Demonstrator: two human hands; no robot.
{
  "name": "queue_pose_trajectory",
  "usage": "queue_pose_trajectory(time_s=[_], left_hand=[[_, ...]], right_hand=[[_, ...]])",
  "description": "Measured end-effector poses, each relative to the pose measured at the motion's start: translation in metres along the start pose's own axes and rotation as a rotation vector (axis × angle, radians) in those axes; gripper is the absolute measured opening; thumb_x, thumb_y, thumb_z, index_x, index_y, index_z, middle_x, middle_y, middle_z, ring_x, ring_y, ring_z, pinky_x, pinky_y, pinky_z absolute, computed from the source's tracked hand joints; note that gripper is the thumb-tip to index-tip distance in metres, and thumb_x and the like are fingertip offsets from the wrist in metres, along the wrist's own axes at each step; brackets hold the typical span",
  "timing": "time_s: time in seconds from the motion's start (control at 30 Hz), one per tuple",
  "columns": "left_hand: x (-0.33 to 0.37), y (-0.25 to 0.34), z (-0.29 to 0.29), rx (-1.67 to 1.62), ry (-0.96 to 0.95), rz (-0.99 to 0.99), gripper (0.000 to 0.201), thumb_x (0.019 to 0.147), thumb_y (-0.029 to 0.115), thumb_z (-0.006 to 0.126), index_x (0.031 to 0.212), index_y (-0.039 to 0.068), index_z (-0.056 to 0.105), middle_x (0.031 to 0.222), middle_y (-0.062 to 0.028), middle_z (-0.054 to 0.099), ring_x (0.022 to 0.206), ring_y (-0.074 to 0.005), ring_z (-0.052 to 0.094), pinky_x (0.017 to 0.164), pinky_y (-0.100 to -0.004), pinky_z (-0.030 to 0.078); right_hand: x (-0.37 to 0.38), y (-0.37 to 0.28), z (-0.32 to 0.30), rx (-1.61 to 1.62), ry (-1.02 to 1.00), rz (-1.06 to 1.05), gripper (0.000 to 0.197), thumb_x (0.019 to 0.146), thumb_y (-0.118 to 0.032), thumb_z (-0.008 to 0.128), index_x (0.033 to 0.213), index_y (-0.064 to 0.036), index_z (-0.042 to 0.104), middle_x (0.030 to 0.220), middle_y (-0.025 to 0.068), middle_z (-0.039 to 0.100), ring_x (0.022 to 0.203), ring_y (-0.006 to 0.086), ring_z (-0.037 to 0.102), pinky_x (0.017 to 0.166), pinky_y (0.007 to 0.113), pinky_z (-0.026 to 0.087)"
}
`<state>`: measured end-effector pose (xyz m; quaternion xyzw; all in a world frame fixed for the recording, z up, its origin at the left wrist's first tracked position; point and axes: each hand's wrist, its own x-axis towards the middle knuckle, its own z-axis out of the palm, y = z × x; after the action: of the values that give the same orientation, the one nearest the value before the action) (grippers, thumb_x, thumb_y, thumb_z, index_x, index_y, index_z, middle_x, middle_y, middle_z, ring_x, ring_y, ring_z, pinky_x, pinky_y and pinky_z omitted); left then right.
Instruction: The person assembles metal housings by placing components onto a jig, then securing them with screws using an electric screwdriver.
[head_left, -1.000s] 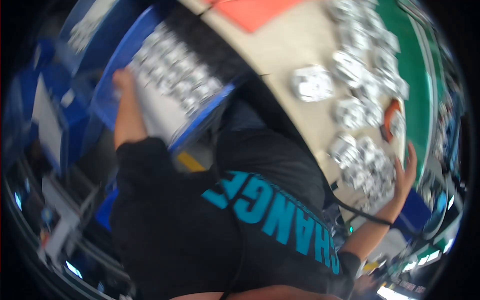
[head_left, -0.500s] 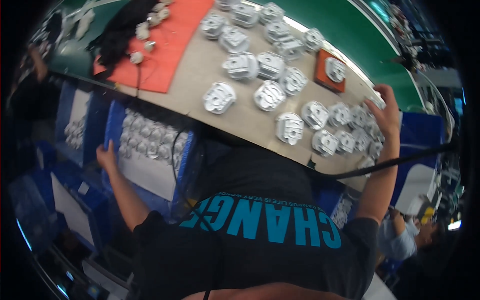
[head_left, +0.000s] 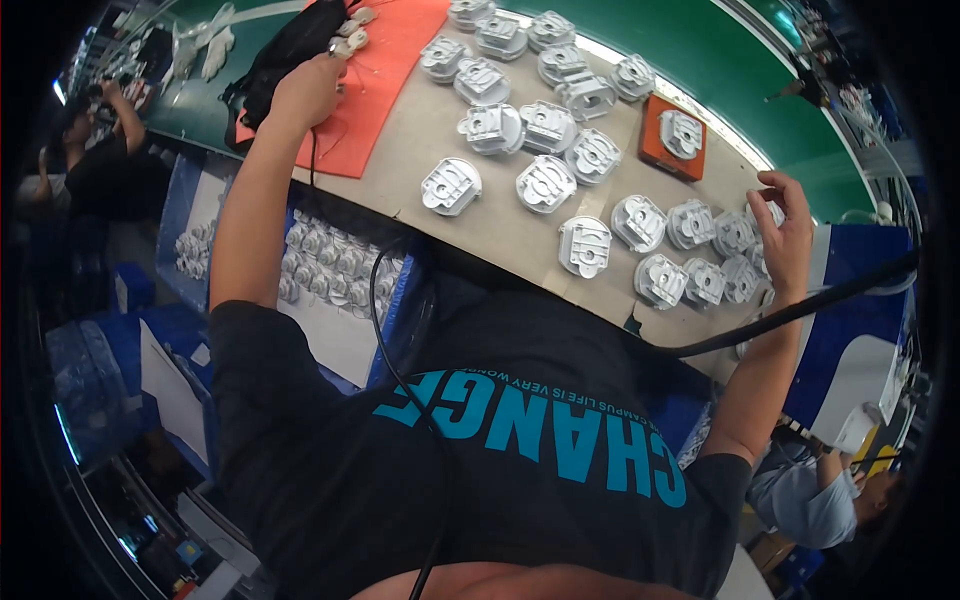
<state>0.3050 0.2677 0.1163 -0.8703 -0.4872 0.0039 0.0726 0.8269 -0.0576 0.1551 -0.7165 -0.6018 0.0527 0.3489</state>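
Note:
My left hand [head_left: 308,92] reaches over the orange mat [head_left: 385,100], fingers curled down at small white parts [head_left: 350,40] with thin wires. What its fingertips pinch is hidden. A black cloth-like bundle [head_left: 290,50] lies beside that hand. At the right end of the bench my right hand [head_left: 787,225] has thumb and fingers bent around a white plastic housing [head_left: 771,212], mostly covered by the hand. Several similar round housings [head_left: 545,183] with moulded slots are spread across the beige bench top [head_left: 400,185]. One housing [head_left: 681,134] rests on an orange-brown square block [head_left: 655,160].
Below the bench at left, a blue bin [head_left: 400,295] holds many small white parts. A black cable [head_left: 800,310] crosses in front of my right forearm. A green surface [head_left: 640,30] runs behind the bench. Other people [head_left: 100,165] are at far left and lower right.
My left hand has left the blue bin's edge and moved up onto the orange mat by the small white parts. My right hand stays at the bench's right end; the view has shifted slightly.

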Motion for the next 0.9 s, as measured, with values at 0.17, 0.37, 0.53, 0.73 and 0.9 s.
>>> queue_pose_trajectory(time_s=[0.17, 0.37, 0.53, 0.73, 0.9], left_hand=[[0.017, 0.006, -0.004, 0.367, -0.158, 0.111, 0.010, 0.085, 0.011, 0.066, 0.094, 0.006, 0.065, 0.108, -0.0163, 0.064, 0.099, -0.0356, 0.066, 0.081, -0.0462, 0.055], [0.020, 0.001, -0.005, 0.277, -0.112, 0.003, 0.018, 0.087, 0.011, 0.064, 0.103, 0.003, 0.068, 0.111, -0.0176, 0.066, 0.094, -0.0354, 0.069, 0.082, -0.0429, 0.057], [0.002, -0.013, -0.055, -0.892, 0.072, -0.140, 0.040, 0.092, 0.013, 0.068, 0.127, -0.004, 0.058, 0.111, -0.0167, 0.067, 0.092, -0.0274, 0.070, 0.087, -0.0356, 0.057], [-0.002, -0.011, -0.080, -2.070, 0.163, 0.036, 0.037, 0.102, 0.008, 0.053, 0.138, 0.000, 0.050, 0.125, -0.0116, 0.061, 0.109, -0.0242, 0.062, 0.089, -0.0320, 0.053], [0.028, 0.046, -0.092, -2.151, -0.043, 0.171, 0.037, 0.100, 0.005, 0.054, 0.137, 0.000, 0.052, 0.126, -0.0122, 0.063, 0.107, -0.0253, 0.064, 0.067, -0.0246, 0.046]], right_hand=[[-0.006, 0.010, -0.007, -0.021, -0.032, -0.051, 0.025, 0.087, -0.008, 0.072, 0.109, -0.0011, 0.064, 0.101, 0.0083, 0.067, 0.088, 0.0181, 0.063, 0.081, 0.031, 0.050], [-0.008, 0.007, -0.004, 0.027, -0.050, 0.020, 0.026, 0.087, -0.012, 0.072, 0.110, -0.0009, 0.064, 0.102, 0.0074, 0.067, 0.092, 0.0177, 0.062, 0.082, 0.031, 0.050], [-0.006, 0.011, -0.002, 0.082, -0.033, -0.019, 0.026, 0.087, -0.010, 0.071, 0.110, -0.0010, 0.063, 0.102, 0.0076, 0.066, 0.091, 0.0183, 0.062, 0.083, 0.031, 0.049], [-0.004, 0.012, -0.007, 0.088, -0.017, -0.074, 0.026, 0.086, -0.006, 0.071, 0.109, -0.0004, 0.063, 0.101, 0.0080, 0.065, 0.090, 0.0182, 0.061, 0.083, 0.031, 0.049], [-0.009, 0.022, -0.007, 0.156, 0.019, -0.140, 0.026, 0.086, -0.010, 0.073, 0.109, -0.0016, 0.064, 0.104, 0.0105, 0.066, 0.090, 0.0202, 0.063, 0.083, 0.032, 0.050]])
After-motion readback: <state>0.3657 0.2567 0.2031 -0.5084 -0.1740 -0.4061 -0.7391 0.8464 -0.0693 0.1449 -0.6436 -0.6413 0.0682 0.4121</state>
